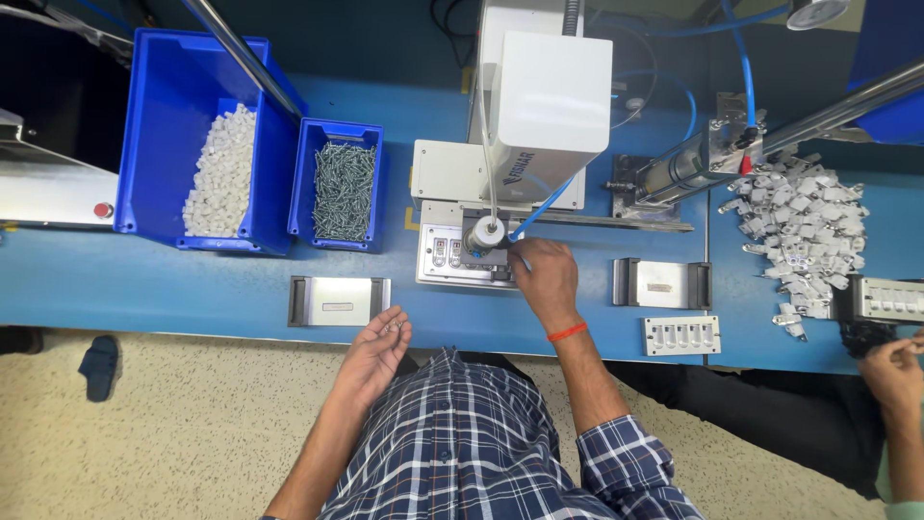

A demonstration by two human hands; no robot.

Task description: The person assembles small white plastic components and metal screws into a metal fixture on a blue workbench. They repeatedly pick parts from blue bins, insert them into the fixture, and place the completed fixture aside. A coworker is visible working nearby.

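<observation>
Fingers of the right hand curl down onto the grey metal fixture plate under the white press machine at twelve o'clock; whether they pinch anything I cannot tell. Palm up at seven o'clock, the left hand cups small silver screws, fingers loosely half open, just beside the rectangular steel tray.

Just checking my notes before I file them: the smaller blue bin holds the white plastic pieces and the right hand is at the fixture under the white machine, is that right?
Not quite: in the head view the smaller blue bin holds dark metal screws; the white plastic pieces are in the larger blue bin. The right hand is indeed at the fixture under the white machine.
</observation>
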